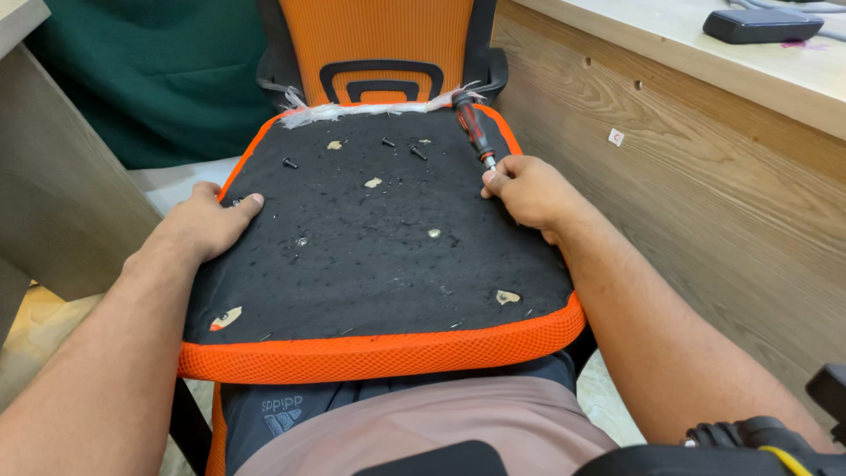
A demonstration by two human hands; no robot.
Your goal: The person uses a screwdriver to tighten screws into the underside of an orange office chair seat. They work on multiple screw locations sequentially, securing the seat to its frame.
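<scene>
An upturned chair seat (379,291), black fabric underside with an orange mesh rim, lies across my lap. My left hand (211,222) grips its left edge, thumb on top. My right hand (527,190) rests closed on the right side, its thumb and fingertips at the metal tip of a red-and-black screwdriver (471,126) that lies on the seat, handle pointing away. Three black screws (289,162) (388,141) (417,152) lie loose on the far part of the seat. Several holes in the fabric show bare wood.
An orange mesh chair back (379,44) with a black bracket stands just beyond the seat. A wooden desk panel (687,167) runs along the right, with a dark flat case (762,25) on its top. A green cloth (159,70) hangs at the left.
</scene>
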